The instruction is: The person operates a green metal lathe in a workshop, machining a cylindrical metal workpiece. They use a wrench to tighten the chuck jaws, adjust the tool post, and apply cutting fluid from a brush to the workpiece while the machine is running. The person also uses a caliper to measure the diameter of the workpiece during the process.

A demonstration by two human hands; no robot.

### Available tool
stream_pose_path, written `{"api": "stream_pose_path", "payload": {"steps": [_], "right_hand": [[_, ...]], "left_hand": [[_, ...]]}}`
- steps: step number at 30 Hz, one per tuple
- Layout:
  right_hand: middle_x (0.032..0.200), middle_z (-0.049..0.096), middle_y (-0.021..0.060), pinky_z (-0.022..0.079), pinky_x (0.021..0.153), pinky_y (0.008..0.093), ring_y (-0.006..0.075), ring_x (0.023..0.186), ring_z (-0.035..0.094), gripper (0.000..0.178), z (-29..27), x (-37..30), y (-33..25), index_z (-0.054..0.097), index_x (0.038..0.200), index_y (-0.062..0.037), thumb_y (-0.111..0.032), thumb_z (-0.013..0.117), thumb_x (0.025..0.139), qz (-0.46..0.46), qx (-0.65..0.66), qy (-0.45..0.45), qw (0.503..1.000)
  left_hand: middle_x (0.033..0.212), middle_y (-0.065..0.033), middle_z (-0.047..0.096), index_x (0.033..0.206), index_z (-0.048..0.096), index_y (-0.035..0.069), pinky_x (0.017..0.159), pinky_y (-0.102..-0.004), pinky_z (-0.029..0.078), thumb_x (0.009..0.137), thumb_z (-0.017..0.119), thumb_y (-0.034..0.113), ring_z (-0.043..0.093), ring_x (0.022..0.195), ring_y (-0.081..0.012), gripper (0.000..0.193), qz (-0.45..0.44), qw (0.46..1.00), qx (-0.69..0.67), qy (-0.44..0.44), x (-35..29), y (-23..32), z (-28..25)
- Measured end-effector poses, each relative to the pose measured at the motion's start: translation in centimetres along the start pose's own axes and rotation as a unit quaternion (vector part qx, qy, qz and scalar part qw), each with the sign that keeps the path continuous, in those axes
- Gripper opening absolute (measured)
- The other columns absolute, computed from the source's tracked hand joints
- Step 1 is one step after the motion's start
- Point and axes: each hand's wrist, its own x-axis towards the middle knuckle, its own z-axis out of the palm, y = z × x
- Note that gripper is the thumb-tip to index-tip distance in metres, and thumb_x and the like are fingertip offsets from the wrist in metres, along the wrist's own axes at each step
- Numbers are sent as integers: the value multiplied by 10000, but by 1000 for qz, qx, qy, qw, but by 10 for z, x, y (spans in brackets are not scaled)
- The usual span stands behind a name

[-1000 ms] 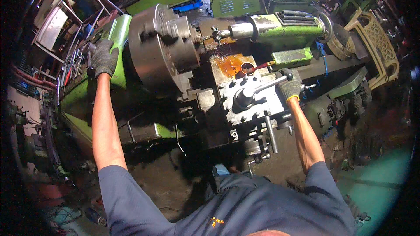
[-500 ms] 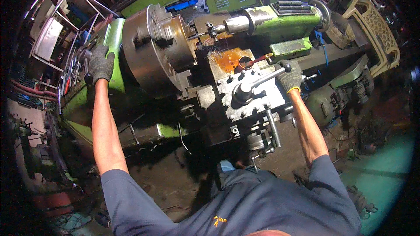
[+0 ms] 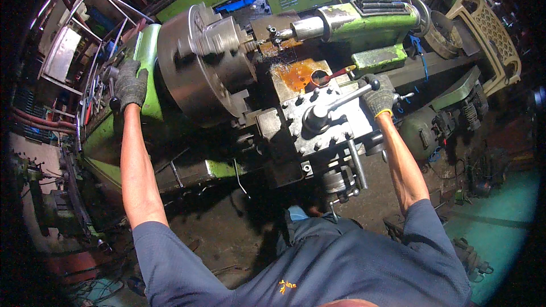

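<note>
Metal gleams: the round grey chuck (image 3: 185, 74), edges streaked with blur, sits beside the chipped green headstock (image 3: 149, 51), and to its right the squared steel tool post (image 3: 341, 126) bristles with bolts under a long smooth lever (image 3: 348, 99) with a black ball knob (image 3: 375, 84)! Left hand (image 3: 131, 83), in a grey knitted glove, lies at the headstock by a knobbed handle (image 3: 114, 103); whether it grips, I can't tell. Right hand (image 3: 380, 96), yellow-cuffed, curls by the lever's end, its hold unclear too. Against half a second ago, the chuck is blurred again, both hands keeping their places. Small orange lettering (image 3: 287, 285) marks the dark shirt (image 3: 364, 270)
</note>
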Motion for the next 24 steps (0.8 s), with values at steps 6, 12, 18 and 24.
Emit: {"api": "stream_pose_path", "payload": {"steps": [6,12,18,24], "right_hand": [[972,708,167,520,847,470,388,970,665,203,-18,-3,-16,716,993,-143,-164,670,797,26,43,-2,999],[961,709,181,514,857,480,398,964,666,186,-18,-5,-16,713,976,-131,-165,657,802,6,17,11,1000],[925,710,196,517,837,489,408,927,670,176,-19,-4,-15,718,965,-104,-225,652,856,18,34,23,999],[924,708,209,513,836,498,413,928,670,199,-22,-3,-25,716,974,-93,-246,632,878,11,25,5,1000]], "left_hand": [[1283,-168,660,1169,711,52,1074,-430,437,840,693,312,592,1225,-349,420,20,1000,2,16,0,-6,5],[1286,-179,656,1153,710,39,1075,-439,431,824,721,274,588,1228,-357,405,-3,1000,-19,2,1,-8,7],[1241,-177,681,1145,709,22,1069,-437,437,809,747,237,599,1208,-366,400,7,998,-35,58,-2,-6,11],[1235,-202,681,1167,696,-8,1078,-451,433,824,744,197,608,1207,-370,403,68,978,-96,171,-10,-23,19]]}}
